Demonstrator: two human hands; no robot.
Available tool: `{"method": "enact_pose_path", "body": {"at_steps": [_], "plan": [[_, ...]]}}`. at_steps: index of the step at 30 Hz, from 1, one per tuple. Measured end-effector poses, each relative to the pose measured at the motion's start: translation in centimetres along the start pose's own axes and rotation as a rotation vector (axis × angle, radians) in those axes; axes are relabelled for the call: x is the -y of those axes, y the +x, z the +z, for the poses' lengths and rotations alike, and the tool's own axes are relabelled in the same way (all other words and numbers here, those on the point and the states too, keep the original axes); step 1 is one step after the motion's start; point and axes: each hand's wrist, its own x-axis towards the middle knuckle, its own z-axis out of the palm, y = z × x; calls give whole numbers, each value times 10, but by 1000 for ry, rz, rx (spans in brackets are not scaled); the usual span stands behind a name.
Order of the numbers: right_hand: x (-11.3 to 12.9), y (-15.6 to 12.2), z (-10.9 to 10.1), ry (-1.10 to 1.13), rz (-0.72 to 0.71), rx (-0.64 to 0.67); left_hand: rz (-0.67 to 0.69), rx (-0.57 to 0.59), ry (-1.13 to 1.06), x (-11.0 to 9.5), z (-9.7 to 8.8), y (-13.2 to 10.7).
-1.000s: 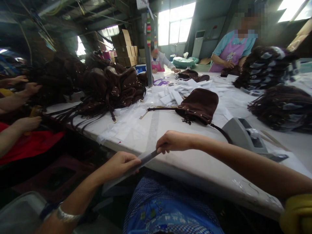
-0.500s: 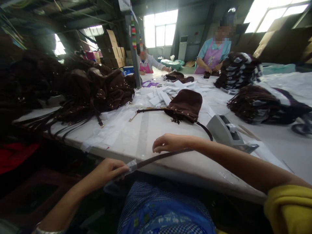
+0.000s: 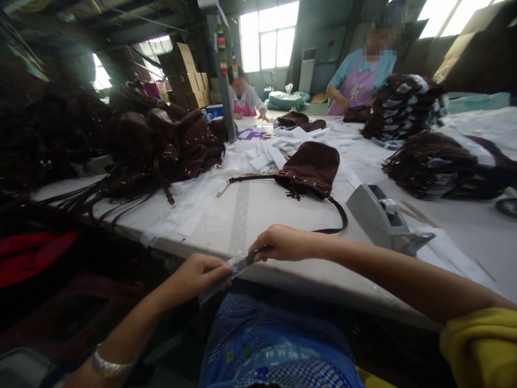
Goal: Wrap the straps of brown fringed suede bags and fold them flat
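Observation:
A dark brown drawstring bag [image 3: 311, 164] lies on the white table [image 3: 210, 226], and its long strap [image 3: 341, 218] curves toward me. My left hand [image 3: 204, 277] is closed on a clear plastic sleeve [image 3: 238, 263] at the near table edge. The strap's end runs into this sleeve; how far in is hidden by my fingers. Close beside it, my right hand [image 3: 283, 243] pinches the strap just outside the sleeve's mouth. Behind my right forearm stands a grey tape dispenser [image 3: 374, 215].
Brown bags with trailing straps are heaped at the left [image 3: 177, 140]. Stacked fringed brown pieces [image 3: 404, 108] rise at the right. White packets [image 3: 269, 156] lie beyond the bag, near a metal post [image 3: 227, 81]. Two co-workers in pink [image 3: 244, 108] and lilac [image 3: 357, 86] aprons are across the table.
My left hand has moved right and slightly up with the sleeve, closer to my right hand. My right hand, loosely curled above the strap before, now grips it.

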Motion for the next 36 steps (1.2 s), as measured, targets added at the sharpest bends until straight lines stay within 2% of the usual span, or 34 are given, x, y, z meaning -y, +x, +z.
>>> {"method": "enact_pose_path", "body": {"at_steps": [3,5,9,12,14,18,20,22,24,27,29,33,36], "plan": [[16,4,-7,101,-4,56,92,-9,-19,-18,10,16],[13,0,-12,102,-1,71,106,11,24,-17,8,19],[-21,-20,-20,35,122,108,24,20,165,13,-8,7],[-39,-25,-16,50,153,175,-29,5,195,27,-12,1],[-38,-17,-9,63,128,169,-23,26,172,22,-7,5],[-19,6,2,68,38,139,36,15,139,-7,10,24],[-18,9,1,62,-10,143,61,12,153,-14,12,30],[-27,3,-3,-17,-18,101,58,12,178,-10,9,31],[-42,-9,-9,-109,62,44,27,-4,203,2,2,27],[-54,-21,-14,-93,190,21,-26,-18,210,16,-3,23],[-48,-18,-10,-58,170,29,-27,-7,200,13,1,26],[-27,-1,2,18,30,68,34,1,194,-12,12,40],[-34,-3,-2,-91,-22,14,43,-14,222,-15,10,41]]}}
